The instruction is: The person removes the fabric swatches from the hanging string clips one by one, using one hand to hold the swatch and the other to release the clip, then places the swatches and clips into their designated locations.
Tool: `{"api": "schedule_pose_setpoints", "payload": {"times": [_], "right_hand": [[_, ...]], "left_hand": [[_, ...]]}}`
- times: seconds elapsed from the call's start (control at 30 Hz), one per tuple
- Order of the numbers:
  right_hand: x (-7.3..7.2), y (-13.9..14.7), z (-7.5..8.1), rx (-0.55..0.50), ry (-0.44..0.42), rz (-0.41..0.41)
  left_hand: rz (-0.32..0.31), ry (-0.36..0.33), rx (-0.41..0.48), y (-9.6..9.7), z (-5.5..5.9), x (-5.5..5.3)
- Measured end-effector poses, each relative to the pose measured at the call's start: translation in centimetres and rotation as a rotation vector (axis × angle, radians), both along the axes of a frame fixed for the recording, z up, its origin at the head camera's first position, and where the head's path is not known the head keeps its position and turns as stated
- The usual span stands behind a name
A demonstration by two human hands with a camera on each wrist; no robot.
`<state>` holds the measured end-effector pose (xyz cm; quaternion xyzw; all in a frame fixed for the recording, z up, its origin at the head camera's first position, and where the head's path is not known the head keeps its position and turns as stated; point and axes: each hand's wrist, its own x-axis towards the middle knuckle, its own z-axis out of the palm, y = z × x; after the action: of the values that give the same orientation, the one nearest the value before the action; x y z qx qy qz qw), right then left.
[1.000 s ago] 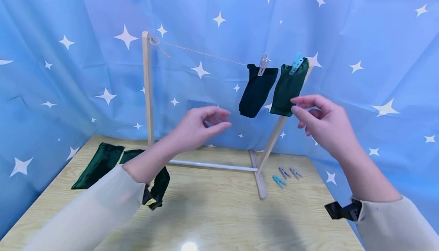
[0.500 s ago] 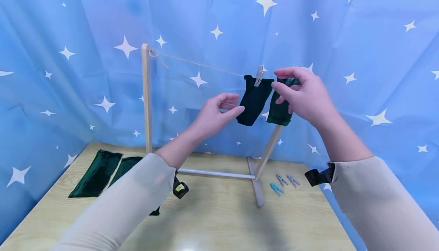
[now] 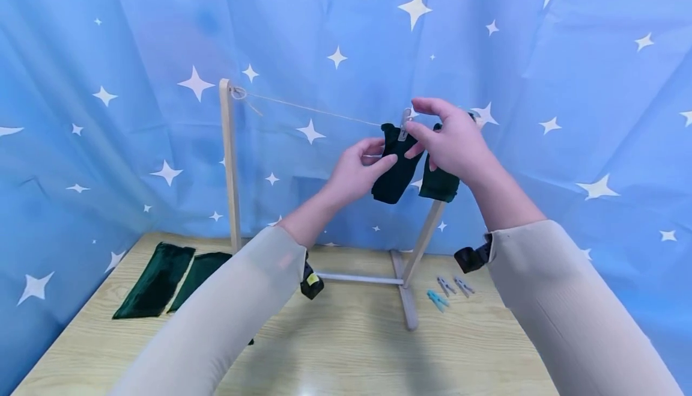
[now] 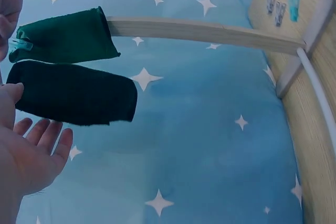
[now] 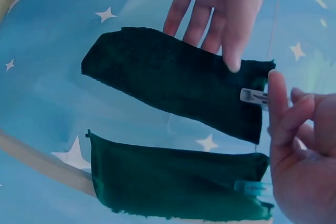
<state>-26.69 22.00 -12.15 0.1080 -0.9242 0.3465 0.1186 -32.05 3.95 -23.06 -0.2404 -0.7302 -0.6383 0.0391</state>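
Centre-right, my spread left hand [image 3: 354, 173] straddles the cloth [image 3: 393, 185]; I can't tell if my right hand [image 3: 454, 143] pinches its peg [image 5: 252, 96].

A big blue cloth [image 3: 303, 29] hangs at the far side and goes round to the left and right. It has soft folds and pale, pointy stars [image 3: 415, 7]. The worktop [image 3: 476, 342] is light yellow-brown wood with thin wavy lines. Light makes a shiny spot [image 3: 308, 387] near the front, and soft gray shadows [image 3: 416, 351] lie there too.
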Motion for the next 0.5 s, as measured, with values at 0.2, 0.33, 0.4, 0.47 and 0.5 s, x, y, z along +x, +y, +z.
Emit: {"api": "schedule_pose_setpoints", "payload": {"times": [0.2,0.33,0.4,0.47,0.5], "right_hand": [[-1.1,-0.2,-0.1,-0.001,-0.029,-0.01],[-1.1,0.2,-0.4,-0.041,-0.011,-0.029],[-1.2,0.2,-0.5,-0.066,0.001,-0.028],[-1.3,0.1,-0.6,-0.08,0.005,-0.015],[-1.4,0.0,-0.7,-0.084,0.008,-0.007]], "left_hand": [[-0.01,-0.032,0.043,1.1,0.5,-0.5],[-0.001,-0.067,0.072,1.5,0.6,-0.8],[0.006,-0.087,0.099,1.4,0.5,-0.9],[0.006,-0.111,0.131,1.2,0.4,-1.0],[0.011,-0.118,0.141,1.1,0.4,-1.1]]}}
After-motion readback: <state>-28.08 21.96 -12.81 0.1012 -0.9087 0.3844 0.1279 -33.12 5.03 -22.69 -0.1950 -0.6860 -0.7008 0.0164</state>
